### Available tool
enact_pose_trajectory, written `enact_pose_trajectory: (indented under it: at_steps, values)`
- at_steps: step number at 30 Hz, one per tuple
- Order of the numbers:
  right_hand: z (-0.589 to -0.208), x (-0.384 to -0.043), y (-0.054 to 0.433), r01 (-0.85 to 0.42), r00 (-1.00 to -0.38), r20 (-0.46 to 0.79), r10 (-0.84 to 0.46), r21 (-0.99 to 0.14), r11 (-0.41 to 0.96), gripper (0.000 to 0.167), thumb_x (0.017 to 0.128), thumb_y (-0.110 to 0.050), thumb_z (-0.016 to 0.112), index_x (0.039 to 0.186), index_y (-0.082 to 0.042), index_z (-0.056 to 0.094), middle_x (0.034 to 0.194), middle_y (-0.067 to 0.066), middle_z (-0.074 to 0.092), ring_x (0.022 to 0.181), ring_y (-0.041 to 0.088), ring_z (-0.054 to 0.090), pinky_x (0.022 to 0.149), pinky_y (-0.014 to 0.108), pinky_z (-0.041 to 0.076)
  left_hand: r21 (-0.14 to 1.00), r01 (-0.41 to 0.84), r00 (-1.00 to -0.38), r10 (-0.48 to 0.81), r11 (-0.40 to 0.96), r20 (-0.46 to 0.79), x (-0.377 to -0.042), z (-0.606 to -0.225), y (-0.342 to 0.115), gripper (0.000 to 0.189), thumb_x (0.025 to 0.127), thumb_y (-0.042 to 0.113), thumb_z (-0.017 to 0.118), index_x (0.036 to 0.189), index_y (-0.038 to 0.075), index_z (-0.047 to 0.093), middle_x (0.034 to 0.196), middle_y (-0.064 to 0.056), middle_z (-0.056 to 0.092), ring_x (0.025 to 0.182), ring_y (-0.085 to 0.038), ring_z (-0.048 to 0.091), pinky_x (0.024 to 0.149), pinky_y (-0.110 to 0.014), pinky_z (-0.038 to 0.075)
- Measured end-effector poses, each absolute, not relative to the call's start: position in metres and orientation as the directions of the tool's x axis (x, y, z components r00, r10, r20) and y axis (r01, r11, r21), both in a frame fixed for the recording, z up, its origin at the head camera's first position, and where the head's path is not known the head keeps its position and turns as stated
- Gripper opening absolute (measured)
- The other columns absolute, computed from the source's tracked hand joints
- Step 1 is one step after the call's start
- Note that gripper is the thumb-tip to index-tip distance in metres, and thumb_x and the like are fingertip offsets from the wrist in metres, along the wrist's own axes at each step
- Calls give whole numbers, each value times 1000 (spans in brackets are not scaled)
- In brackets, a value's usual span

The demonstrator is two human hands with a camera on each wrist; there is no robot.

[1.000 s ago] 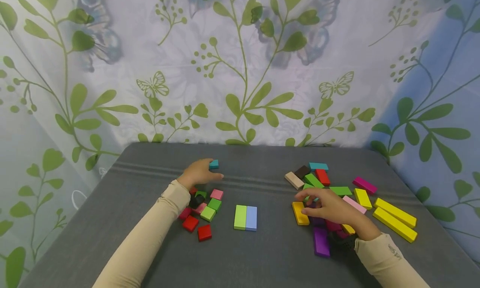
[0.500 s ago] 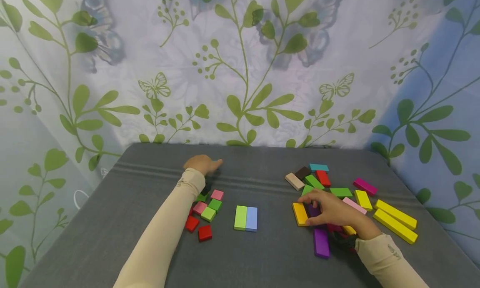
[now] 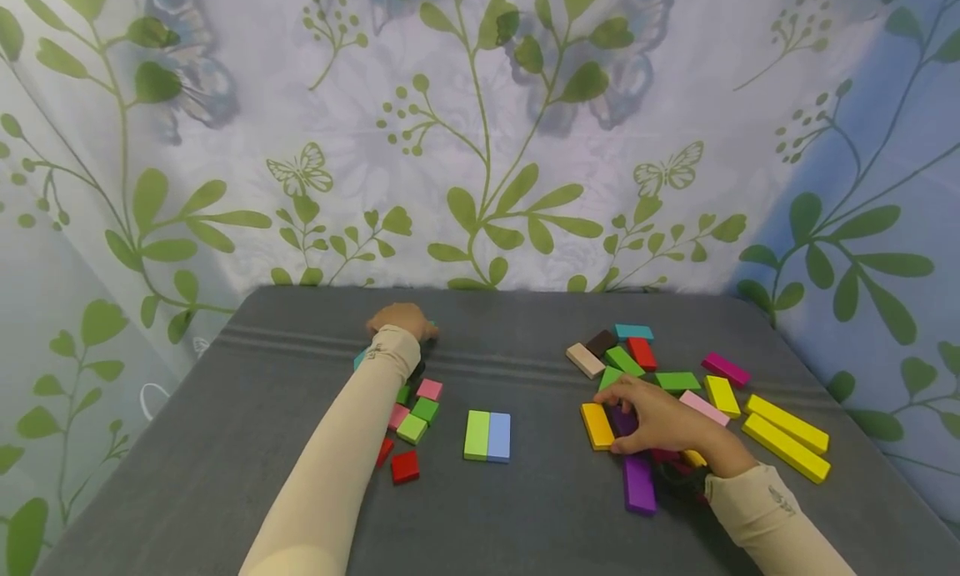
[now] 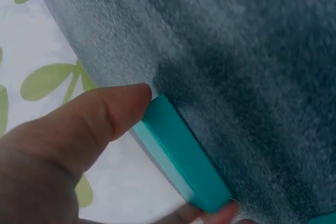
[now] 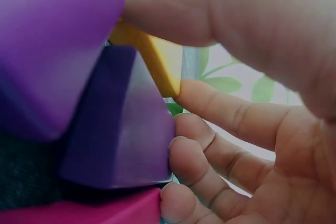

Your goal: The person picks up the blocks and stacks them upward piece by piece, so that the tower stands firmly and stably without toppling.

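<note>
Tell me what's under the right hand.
Dark purple block, magenta block and yellow block, each partly showing beneath the right hand; anything fully covered can't be seen.

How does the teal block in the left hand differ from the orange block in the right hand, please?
The teal block is a cool colour; the orange block is a warm one. The teal block is near the table's far edge; the orange block is nearer the camera, beside a dark purple block. In the head view, the left hand mostly hides the teal block, while the orange block's top shows. Both are oblong and pinched.
</note>
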State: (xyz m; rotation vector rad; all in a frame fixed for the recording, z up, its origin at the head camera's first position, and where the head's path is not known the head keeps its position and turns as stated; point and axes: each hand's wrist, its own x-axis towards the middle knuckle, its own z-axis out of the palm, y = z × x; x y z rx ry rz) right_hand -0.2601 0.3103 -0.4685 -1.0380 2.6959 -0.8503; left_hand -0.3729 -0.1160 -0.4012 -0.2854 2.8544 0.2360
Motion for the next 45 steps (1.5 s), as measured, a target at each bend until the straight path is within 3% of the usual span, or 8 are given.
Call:
enact_pose_trajectory:
  at_steps: [4, 8, 16, 19, 23, 29, 35, 45]
  values:
    - [-471, -263, 312, -564, -768, 71, -637, -547, 619, 61, 82, -40, 96, 133, -17, 70, 113, -3, 58, 96, 10, 54, 77, 33, 51, 137, -113, -966, -76, 984, -249, -373, -400, -117, 64, 98, 55, 74, 135, 3, 75, 140, -26, 67, 126, -45, 64, 107, -59, 50]
    - [-447, -250, 298, -562, -763, 60, -644, -555, 613, 63, 84, -33, 94, 134, -5, 69, 111, 2, 58, 95, 16, 54, 76, 34, 50, 161, -9, -976, 26, 987, -216, -373, -399, -120, 59, 95, 45, 79, 136, 4, 73, 141, -24, 67, 133, -46, 60, 115, -63, 41]
    - [-491, -273, 317, -576, -765, 90, -637, -538, 616, 61, 84, -44, 95, 134, -20, 72, 115, -4, 60, 96, 10, 54, 76, 30, 49, 260, 193, -956, 241, 946, -168, -374, -400, -122, 67, 87, 38, 89, 144, 7, 69, 131, -14, 73, 113, -33, 68, 104, -54, 50]
    - [-480, -268, 311, -598, -740, 92, -666, -542, 590, 59, 86, -45, 93, 134, -18, 72, 117, -2, 60, 94, 10, 53, 74, 29, 48, 271, 269, -937, 316, 924, -149, -374, -402, -120, 66, 85, 38, 92, 141, 9, 71, 127, -11, 74, 106, -29, 68, 96, -49, 55]
    - [-449, -249, 292, -553, -755, 28, -655, -565, 613, 56, 88, -41, 91, 134, -13, 73, 120, 0, 61, 93, 12, 53, 74, 31, 49, 258, 355, -912, 394, 899, -118, -371, -401, -115, 66, 84, 40, 92, 140, 13, 73, 127, -8, 74, 108, -26, 69, 95, -49, 57]
    - [-481, -266, 307, -538, -779, 27, -626, -541, 646, 61, 85, -57, 90, 135, -28, 71, 121, -10, 61, 97, 8, 55, 80, 31, 53, 265, 476, -855, 512, 839, -87, -358, -393, -102, 65, 84, 44, 93, 139, 15, 73, 130, -4, 75, 119, -27, 69, 105, -50, 54]
    - [-450, -247, 289, -582, -761, 74, -645, -517, 627, 60, 88, -48, 90, 133, -13, 71, 114, -3, 63, 95, 12, 55, 81, 33, 53, 220, 595, -789, 614, 773, -24, -335, -390, -87, 62, 84, 46, 93, 135, 16, 76, 124, -2, 77, 116, -24, 71, 111, -55, 47]
    - [-417, -228, 266, -520, -796, -5, -605, -505, 689, 61, 86, -34, 94, 130, 1, 70, 108, -1, 67, 91, 14, 55, 81, 34, 52, 205, 706, -692, 722, 678, -3, -294, -381, -58, 64, 81, 52, 94, 132, 17, 78, 119, 1, 80, 113, -20, 71, 102, -50, 50]
